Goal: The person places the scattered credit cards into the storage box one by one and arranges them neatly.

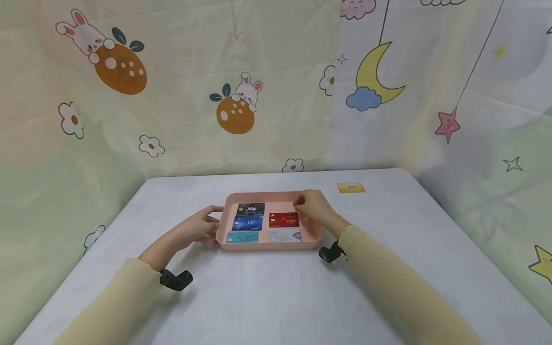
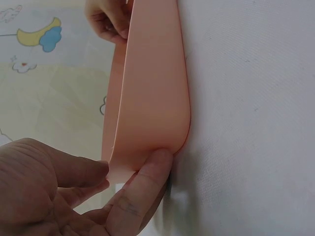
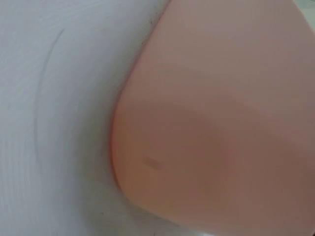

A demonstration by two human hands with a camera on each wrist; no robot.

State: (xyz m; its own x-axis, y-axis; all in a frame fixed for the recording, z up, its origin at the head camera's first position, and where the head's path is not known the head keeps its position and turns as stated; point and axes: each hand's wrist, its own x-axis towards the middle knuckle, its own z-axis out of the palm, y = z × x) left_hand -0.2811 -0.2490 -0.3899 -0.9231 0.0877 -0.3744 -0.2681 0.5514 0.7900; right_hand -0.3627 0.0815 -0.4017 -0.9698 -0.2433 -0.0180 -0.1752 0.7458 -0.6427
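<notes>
A shallow pink tray (image 1: 310, 244) lies on the table in the head view. Inside it are a black card (image 1: 251, 209), a blue card (image 1: 247, 223), a teal card (image 1: 242, 237), a red card (image 1: 283, 220) and a pale silver card (image 1: 285, 235). My left hand (image 1: 199, 227) holds the tray's left end; its digits press the outer wall and touch the rim in the left wrist view. Over the tray's far right part, my right hand (image 1: 316, 206) has its fingertips drawn together. Whether anything is between them is hidden. The right wrist view shows only tray and tabletop.
A yellow card (image 1: 351, 187) lies on the white tabletop (image 1: 276, 292), behind and right of the tray. Patterned cloth (image 1: 276, 105) hangs at the back and both sides. A black wrist camera (image 1: 176, 280) sits on the left wrist, another (image 1: 331, 252) on the right.
</notes>
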